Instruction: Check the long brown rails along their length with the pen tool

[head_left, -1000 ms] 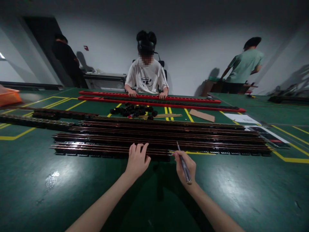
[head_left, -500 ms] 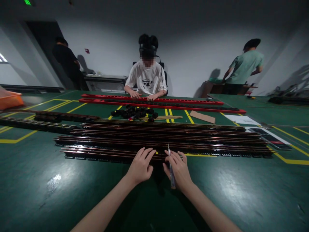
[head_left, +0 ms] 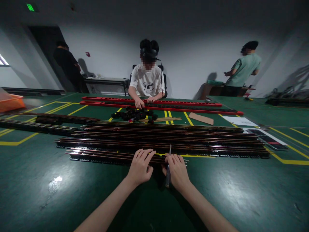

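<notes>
Long dark copper-coloured rails (head_left: 156,141) lie in rows across the green table (head_left: 48,193) in front of me. My left hand (head_left: 140,167) rests with fingers stretched flat on the nearest rail (head_left: 101,155). My right hand (head_left: 177,170) lies beside it on the same rail's end, fingers forward, with a thin pen-like tool (head_left: 168,167) held between them, tip pointing away from me.
Across the table a person in a white shirt (head_left: 147,82) handles two long red rails (head_left: 156,103); a heap of small black parts (head_left: 132,114) lies before them. More dark rails (head_left: 36,125) lie left, an orange bin (head_left: 11,101) far left, papers (head_left: 241,121) right. Two people stand at the back.
The nearest rail has slid to the right under my hands. My right hand came in next to the left and lay flat on the rail. The person opposite brought both hands together.
</notes>
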`<state>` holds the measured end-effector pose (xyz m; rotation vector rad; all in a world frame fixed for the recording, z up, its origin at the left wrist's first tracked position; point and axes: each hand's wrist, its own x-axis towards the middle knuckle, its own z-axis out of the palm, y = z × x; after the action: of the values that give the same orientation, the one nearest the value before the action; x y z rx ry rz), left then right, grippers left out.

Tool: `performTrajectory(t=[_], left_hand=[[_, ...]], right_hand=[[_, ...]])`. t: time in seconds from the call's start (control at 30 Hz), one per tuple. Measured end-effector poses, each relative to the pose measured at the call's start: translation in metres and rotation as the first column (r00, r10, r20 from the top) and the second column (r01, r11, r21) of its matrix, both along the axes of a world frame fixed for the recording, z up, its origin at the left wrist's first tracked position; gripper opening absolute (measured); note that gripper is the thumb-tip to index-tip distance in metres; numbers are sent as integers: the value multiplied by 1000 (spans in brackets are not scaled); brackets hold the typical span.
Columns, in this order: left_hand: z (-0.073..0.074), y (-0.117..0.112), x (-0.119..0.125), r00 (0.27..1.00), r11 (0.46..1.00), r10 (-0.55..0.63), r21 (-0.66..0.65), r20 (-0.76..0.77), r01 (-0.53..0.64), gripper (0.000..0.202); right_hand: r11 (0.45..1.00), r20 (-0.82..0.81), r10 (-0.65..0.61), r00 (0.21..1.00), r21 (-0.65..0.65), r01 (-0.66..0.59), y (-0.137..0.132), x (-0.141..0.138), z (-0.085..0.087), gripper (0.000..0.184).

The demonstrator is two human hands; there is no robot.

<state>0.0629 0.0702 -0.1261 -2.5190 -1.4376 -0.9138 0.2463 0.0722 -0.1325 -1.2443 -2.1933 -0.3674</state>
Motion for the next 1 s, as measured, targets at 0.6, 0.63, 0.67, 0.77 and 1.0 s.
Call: performTrajectory(t=[0.6,0.63,0.67,0.77,1.0], left_hand=[[0,0,5,989,989,149,4,-25,-149,36],[0,0,5,988,989,149,4,-25,-149,35],[0,0,5,989,989,148,6,-25,-148,35],[0,0,5,990,990,141,12,-27,-141,35],[0,0,5,990,991,135,14,-34,-134,38]], right_hand=[[998,-167,68,984,-3,-70,-3,11,4,24],[997,-163,73,984,1,-74,-3,10,3,22],[997,-155,72,985,5,-72,-2,9,2,20],[1000,-117,23,993,-11,-24,1,8,0,15],[994,-88,-88,992,-67,82,1,7,-5,26]])
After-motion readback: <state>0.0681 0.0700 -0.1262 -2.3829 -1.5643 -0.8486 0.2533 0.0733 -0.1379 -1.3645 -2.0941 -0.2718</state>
